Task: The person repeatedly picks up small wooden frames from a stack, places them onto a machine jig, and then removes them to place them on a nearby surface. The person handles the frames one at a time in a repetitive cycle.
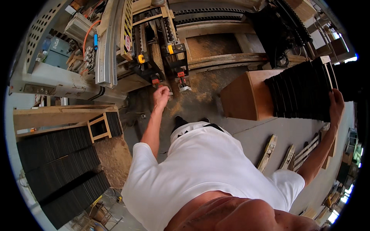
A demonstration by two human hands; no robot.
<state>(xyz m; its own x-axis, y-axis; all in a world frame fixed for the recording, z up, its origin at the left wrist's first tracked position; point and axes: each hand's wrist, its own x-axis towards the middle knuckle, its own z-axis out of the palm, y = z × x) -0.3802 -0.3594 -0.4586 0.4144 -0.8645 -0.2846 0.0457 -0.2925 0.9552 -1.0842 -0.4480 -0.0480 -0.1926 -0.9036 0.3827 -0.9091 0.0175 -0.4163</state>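
My left hand (161, 97) is curled closed just in front of the machine's low end, beside a red-and-black clamp (155, 81). Whether anything sits inside those fingers is hidden. Out to the right, my right hand (337, 101) has its fingers around the edge of a pale wooden frame (328, 73). That frame lies at the outer end of a tall stack of dark-edged pieces (298, 92), which rests on a brown wooden block (246, 96). A second red clamp (181, 75) stands next to the first one on the machine.
At left, more dark-edged pieces (58, 154) fill a wooden-sided stand, with a small pale frame (99, 128) at their end. Spirit-level-like bars (267, 153) and pale slats lie on the floor at right. Sawdust covers the ground by the machine's rails (227, 61).
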